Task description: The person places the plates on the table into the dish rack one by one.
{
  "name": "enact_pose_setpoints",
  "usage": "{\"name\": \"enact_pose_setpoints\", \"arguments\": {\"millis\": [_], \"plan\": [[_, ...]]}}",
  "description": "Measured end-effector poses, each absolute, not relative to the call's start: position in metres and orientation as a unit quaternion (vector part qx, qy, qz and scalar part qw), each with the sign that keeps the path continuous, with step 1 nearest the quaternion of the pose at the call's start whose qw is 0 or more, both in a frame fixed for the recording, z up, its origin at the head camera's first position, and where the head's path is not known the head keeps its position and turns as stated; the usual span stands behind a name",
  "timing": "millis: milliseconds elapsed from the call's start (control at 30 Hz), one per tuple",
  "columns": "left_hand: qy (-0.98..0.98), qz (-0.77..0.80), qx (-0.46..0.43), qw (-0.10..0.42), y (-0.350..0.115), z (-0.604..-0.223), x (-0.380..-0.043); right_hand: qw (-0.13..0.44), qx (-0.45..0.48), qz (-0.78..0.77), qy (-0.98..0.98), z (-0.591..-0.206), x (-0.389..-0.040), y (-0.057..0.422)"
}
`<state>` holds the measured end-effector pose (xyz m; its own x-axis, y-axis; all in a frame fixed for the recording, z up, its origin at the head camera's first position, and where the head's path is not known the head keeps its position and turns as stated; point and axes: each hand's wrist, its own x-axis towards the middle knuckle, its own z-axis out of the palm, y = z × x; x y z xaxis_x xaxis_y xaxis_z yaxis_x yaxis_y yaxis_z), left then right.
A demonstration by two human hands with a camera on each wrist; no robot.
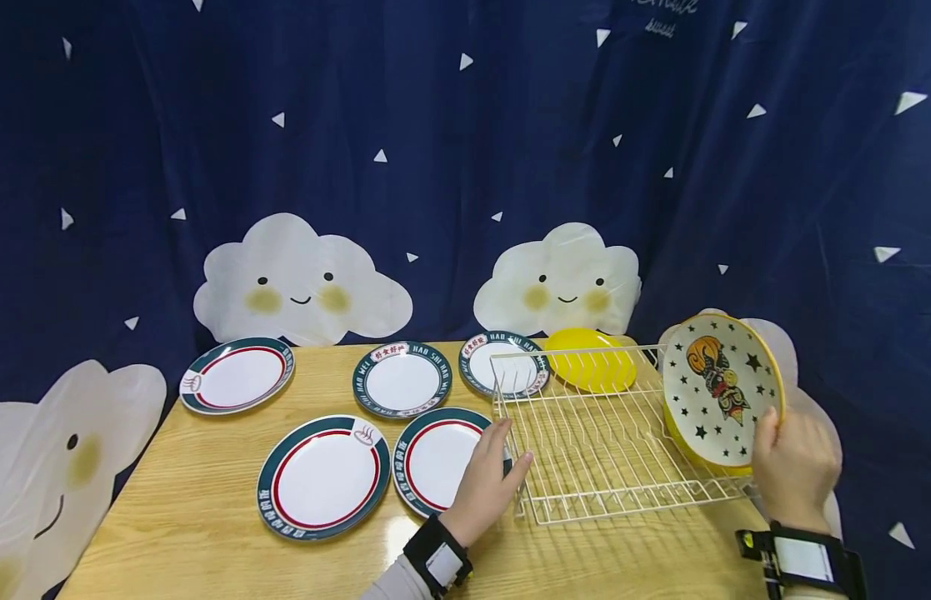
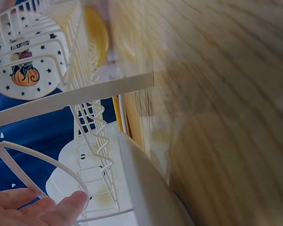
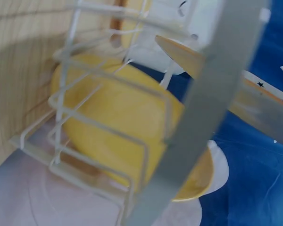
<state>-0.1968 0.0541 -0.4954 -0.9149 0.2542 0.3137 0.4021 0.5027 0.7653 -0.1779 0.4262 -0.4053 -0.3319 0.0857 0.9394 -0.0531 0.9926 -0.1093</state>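
My left hand (image 1: 486, 475) grips the left end of a cream wire dish rack (image 1: 540, 500), thumb and fingers either side of its wire. In the left wrist view, fingertips (image 2: 74, 201) lie against a wire loop. My right hand (image 1: 798, 462) holds a plate (image 1: 716, 392) by its right edge, thumb on the front. The plate is white with stars, a pumpkin figure and a yellow rim; it is tilted up over the rack's right end. Below it, a yellow dish (image 3: 108, 113) shows behind the rack's wires in the right wrist view.
Left of the rack lie green-rimmed white plates: a near one (image 1: 326, 479), one (image 1: 442, 458) partly behind my left hand, and others (image 1: 236, 375) farther back. A yellow plate (image 1: 593, 362) lies behind the rack. A dark blue curtain (image 1: 435, 125) hangs behind the wooden table (image 1: 210, 500).
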Motion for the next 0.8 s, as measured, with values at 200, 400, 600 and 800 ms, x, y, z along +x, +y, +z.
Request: {"name": "enact_pose_setpoints", "arguments": {"millis": [200,400,600,800], "plan": [[-0.856,-0.474,-0.187,0.087,0.056,-0.496,-0.197,0.558,0.010,0.022,-0.829,-0.409,-0.187,0.435],[-0.854,-0.487,-0.172,0.073,0.057,-0.493,-0.195,0.536,0.028,-0.005,-0.844,-0.417,-0.192,0.441],[-0.857,-0.481,-0.167,0.083,0.057,-0.493,-0.194,0.526,0.033,-0.005,-0.850,-0.427,-0.194,0.448],[-0.861,-0.469,-0.170,0.101,0.058,-0.495,-0.195,0.528,0.043,-0.016,-0.848,-0.433,-0.199,0.453]]}}
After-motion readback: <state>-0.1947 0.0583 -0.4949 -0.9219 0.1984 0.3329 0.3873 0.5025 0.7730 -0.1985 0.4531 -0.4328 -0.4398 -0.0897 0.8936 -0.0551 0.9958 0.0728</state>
